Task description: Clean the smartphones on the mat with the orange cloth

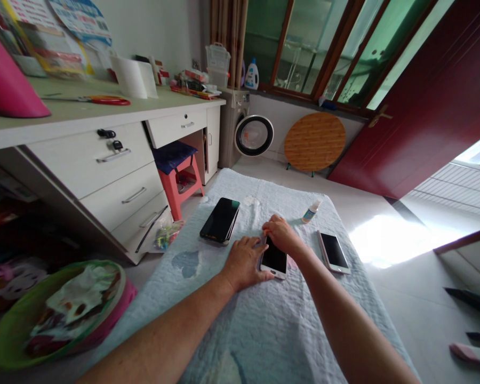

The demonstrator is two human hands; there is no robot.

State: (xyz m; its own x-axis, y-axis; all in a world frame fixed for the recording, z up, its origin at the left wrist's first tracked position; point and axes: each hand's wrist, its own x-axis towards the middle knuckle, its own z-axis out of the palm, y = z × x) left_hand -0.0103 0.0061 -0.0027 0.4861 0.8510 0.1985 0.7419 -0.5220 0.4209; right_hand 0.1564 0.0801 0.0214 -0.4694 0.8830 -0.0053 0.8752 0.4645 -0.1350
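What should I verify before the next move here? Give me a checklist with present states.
1. Left hand touching the middle phone: ok.
2. Right hand at that phone's far end: ok.
3. Middle phone's screen facing up: ok, it looks dark.
4. Right hand's grip visible: cannot tell, its fingers are curled and partly hidden.
5. Small bottle apart from both hands: ok.
6. Right-hand phone apart from both hands: ok.

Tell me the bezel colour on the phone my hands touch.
The phone has a white bottom bezel, head view.
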